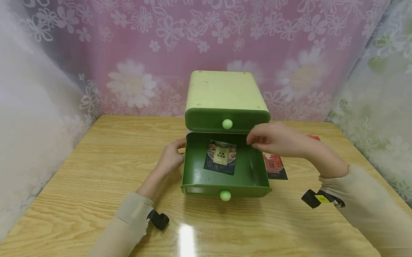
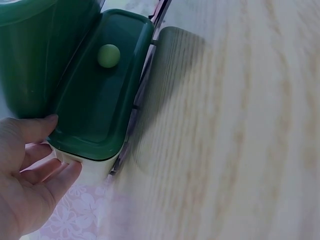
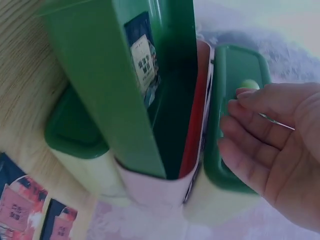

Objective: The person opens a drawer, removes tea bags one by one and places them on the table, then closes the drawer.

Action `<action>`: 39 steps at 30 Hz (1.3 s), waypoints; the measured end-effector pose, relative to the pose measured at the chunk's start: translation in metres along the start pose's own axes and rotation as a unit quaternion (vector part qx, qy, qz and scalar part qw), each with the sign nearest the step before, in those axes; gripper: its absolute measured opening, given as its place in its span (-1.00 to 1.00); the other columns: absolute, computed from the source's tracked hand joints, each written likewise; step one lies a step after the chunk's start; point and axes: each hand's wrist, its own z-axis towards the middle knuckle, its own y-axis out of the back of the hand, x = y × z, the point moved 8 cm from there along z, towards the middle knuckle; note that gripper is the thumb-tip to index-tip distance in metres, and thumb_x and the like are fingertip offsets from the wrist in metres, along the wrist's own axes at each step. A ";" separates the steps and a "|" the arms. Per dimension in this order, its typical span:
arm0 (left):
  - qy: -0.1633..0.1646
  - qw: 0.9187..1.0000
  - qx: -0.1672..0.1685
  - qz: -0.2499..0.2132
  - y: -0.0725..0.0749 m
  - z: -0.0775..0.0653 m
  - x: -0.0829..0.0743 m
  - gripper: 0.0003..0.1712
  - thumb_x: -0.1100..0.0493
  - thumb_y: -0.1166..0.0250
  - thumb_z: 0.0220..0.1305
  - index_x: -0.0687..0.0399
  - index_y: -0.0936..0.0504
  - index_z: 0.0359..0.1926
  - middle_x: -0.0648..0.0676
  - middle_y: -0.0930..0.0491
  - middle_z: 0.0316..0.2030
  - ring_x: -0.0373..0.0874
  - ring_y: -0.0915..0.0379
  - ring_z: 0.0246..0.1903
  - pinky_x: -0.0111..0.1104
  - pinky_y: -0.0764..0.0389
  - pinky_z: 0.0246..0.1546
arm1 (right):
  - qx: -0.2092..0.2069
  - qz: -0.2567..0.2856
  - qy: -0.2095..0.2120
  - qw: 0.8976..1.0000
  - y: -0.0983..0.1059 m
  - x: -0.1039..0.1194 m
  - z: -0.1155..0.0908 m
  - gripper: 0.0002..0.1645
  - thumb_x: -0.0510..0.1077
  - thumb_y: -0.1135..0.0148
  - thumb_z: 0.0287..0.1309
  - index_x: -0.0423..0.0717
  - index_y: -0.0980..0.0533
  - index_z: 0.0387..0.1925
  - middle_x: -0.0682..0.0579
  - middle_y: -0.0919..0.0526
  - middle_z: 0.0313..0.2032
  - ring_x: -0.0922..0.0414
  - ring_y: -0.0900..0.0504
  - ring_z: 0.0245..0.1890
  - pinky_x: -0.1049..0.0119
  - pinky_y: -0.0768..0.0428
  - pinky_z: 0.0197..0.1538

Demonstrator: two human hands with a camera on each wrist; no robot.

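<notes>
Now — left hand: thumb and fingers apart, beside cabinet
Right hand: fingers loosely bent, near open drawer
Dark sachet: inside

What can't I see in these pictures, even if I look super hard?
Head view: the inside of the top drawer, hidden by its closed front.
Head view: part of the left hand, hidden by the open drawer.
Head view: part of a red packet, covered by the right arm and hand.
Right wrist view: parts of both red packets, cut off by the picture's edges.
Right wrist view: the dark packet's smallest print, too tiny and blurry.
</notes>
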 end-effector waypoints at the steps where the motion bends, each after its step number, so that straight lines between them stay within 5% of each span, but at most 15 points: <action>1: 0.000 1.000 -0.001 0.000 0.000 0.000 0.000 -0.60 0.37 -0.25 0.11 0.14 -0.60 0.03 0.18 -0.52 0.09 0.06 -0.34 0.18 -0.12 -0.45 0.12 | 0.008 -0.005 0.004 1.000 -0.001 0.003 0.004 -0.82 -0.34 -0.18 0.14 -0.09 -0.60 -0.23 0.03 -0.64 -0.24 0.23 -0.56 -0.33 0.29 -0.57 -0.29; 10: -0.002 1.000 -0.007 -0.003 0.001 0.000 -0.001 -0.61 0.39 -0.25 0.10 0.16 -0.60 0.01 0.19 -0.53 0.08 0.07 -0.37 0.17 -0.15 -0.51 0.06 | 0.093 -0.077 0.038 0.992 -0.032 0.023 0.035 -0.69 -0.32 -0.14 0.19 -0.31 -0.54 -0.02 -0.14 -0.62 -0.08 -0.03 -0.59 -0.07 0.13 -0.59 -0.08; 19: -0.004 1.000 -0.010 -0.007 0.002 0.002 0.001 -0.60 0.39 -0.26 0.09 0.14 -0.60 0.01 0.17 -0.53 0.07 0.04 -0.36 0.17 -0.17 -0.51 0.06 | 0.190 -0.119 -0.012 0.975 -0.062 0.014 0.050 -0.42 -0.11 -0.10 0.29 -0.39 -0.31 0.22 -0.26 -0.44 0.12 -0.10 -0.46 0.10 0.05 -0.48 0.09; 24: -0.004 1.000 -0.007 -0.001 0.001 0.001 0.002 -0.60 0.35 -0.27 0.11 0.11 -0.61 0.02 0.16 -0.54 0.06 0.04 -0.37 0.17 -0.14 -0.49 0.08 | 0.180 -0.132 0.013 0.975 -0.073 0.011 0.056 -0.42 -0.07 -0.17 0.24 -0.33 -0.35 0.19 -0.20 -0.49 -0.01 -0.01 -0.53 -0.08 0.13 -0.54 -0.04; 30: -0.016 1.000 -0.013 0.024 0.001 0.001 0.000 -0.61 0.34 -0.27 0.10 0.11 -0.62 0.00 0.17 -0.57 0.02 0.05 -0.39 0.14 -0.10 -0.40 0.16 | 0.115 -0.196 0.075 0.971 -0.079 0.010 0.061 -0.53 -0.04 -0.25 0.17 -0.25 -0.47 0.02 -0.10 -0.53 -0.22 0.08 -0.54 -0.29 0.22 -0.55 -0.25; 39: -0.016 0.999 -0.013 0.024 0.002 0.001 0.000 -0.59 0.36 -0.27 0.08 0.12 -0.62 0.01 0.18 -0.56 0.04 0.06 -0.39 0.14 -0.11 -0.41 0.15 | 0.059 -0.244 0.034 0.967 -0.080 0.007 0.068 -0.44 0.17 -0.29 0.06 -0.18 -0.48 -0.09 -0.07 -0.50 -0.36 0.10 -0.49 -0.47 0.23 -0.50 -0.46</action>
